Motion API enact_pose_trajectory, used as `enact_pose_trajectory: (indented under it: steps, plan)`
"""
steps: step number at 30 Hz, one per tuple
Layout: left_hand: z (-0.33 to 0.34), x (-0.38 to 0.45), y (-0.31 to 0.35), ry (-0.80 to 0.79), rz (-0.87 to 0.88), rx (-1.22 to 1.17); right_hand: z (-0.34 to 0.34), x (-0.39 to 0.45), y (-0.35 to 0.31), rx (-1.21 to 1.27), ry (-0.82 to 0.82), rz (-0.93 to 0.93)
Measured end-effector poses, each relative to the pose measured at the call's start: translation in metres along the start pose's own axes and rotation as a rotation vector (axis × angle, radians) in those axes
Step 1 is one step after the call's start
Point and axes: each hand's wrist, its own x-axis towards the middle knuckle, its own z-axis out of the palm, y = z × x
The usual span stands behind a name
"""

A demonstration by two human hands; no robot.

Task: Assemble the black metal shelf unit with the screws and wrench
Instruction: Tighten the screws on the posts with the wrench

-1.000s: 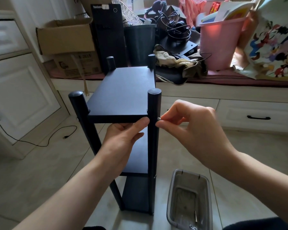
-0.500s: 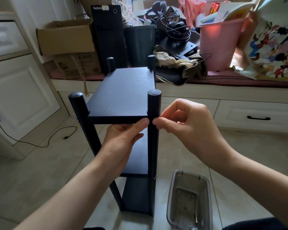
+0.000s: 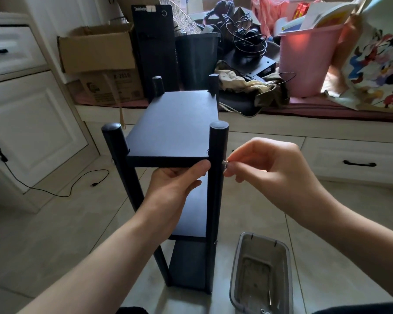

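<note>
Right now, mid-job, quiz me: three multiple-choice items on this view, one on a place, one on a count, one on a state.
1. Where does the clear plastic tub stand?
A. on the top shelf
B. on the floor, right of the shelf unit
C. on the window bench

2. How many post tops show above the top shelf?
A. two
B. three
C. four

3. What is the right hand doing?
A. pinching a small screw at the near right post
B. resting flat on the floor
C. holding a wrench

Answers:
1 B, it sits on the tiles by the near right post.
2 C, one at each corner.
3 A, the screw shows at its fingertips, while the left hand holds the shelf edge.
</note>
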Motion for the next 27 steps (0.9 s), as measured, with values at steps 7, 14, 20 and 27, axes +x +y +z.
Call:
enact_pose_trajectory:
  steps: [7,14,20,27]
  plan:
    - [0.001,0.0009,0.0004,0.014,0.02,-0.005,-0.0028,0.0021,-0.0014,0.196,-0.104,0.255]
    - [0.0017,0.0002,0.0002,0.02,0.017,-0.014,0.0004,0.0027,-0.0021,0.068,-0.076,0.177]
    - [0.003,-0.0005,0.0011,0.033,0.012,-0.012,0.0005,0.0035,-0.0016,0.071,-0.093,0.222]
    - [0.0042,-0.0005,0.0015,0.039,0.02,0.002,0.003,0.0065,0.001,-0.076,-0.036,0.068]
